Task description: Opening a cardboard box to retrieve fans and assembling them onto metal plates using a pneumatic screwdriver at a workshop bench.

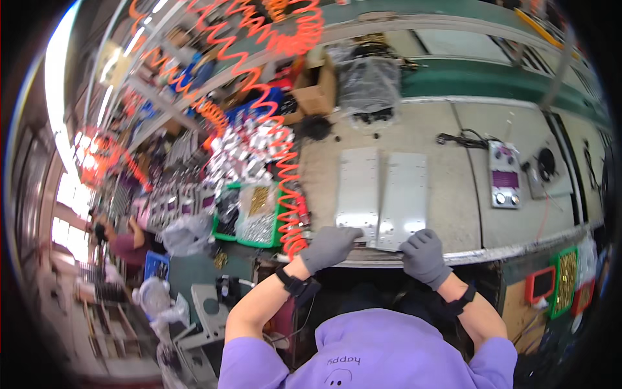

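Lying side by side on surface (450, 194): left panel (357, 185), right panel (404, 194), probably stiff, light, slick. Left hand (330, 249), right hand (424, 258) at near ends, fingers bent; cannot tell if grasping. Best hold: long edges.

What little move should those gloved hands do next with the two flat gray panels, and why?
Maybe the right hand could gently turn the right panel to line up with the left panel. That hand is already at the right panel's near corner, and the gap between the panels looks wider at the far end than at the near end.
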`<state>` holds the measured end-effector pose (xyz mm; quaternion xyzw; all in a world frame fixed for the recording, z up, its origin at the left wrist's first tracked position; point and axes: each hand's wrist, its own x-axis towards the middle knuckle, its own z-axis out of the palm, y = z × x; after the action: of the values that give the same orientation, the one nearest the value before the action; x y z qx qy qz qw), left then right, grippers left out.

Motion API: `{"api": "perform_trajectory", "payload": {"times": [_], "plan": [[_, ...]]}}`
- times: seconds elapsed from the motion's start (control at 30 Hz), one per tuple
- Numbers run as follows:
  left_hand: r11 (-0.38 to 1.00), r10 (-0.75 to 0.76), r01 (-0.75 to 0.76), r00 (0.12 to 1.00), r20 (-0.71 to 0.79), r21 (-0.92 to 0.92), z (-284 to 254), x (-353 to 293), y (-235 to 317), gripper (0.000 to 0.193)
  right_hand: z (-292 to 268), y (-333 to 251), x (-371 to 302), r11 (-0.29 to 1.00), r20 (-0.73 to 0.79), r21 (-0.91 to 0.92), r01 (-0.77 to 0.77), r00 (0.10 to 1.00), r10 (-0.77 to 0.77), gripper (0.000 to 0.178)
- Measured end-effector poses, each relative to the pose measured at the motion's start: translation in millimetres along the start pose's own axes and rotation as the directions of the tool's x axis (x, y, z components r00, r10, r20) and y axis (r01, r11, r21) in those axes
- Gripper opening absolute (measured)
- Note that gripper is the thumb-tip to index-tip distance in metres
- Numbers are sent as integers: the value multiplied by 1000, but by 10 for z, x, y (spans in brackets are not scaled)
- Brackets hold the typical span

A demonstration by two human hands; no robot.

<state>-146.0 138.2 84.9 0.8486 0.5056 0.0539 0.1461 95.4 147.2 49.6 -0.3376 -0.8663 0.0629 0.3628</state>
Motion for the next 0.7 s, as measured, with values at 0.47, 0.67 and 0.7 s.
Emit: {"api": "perform_trajectory", "payload": {"times": [0.47, 0.67, 0.7], "plan": [[951, -186, 35, 858, -478, -306, -438, -774, -830, 43, -229, -388, 1067, 994, 447, -45, -98, 888, 108, 38], [827, -440, 532, 414, -797, -180, -815, -2175, -2530, 18, 840, -1296, 2419, 951, 495, 305, 55, 844, -208, 29], [765, -517, 590, 322, -793, -259, -858, -2460, -2815, 18, 1160, -1451, 2627, 918, 488, 382, 101, 822, -293, 28]]}}
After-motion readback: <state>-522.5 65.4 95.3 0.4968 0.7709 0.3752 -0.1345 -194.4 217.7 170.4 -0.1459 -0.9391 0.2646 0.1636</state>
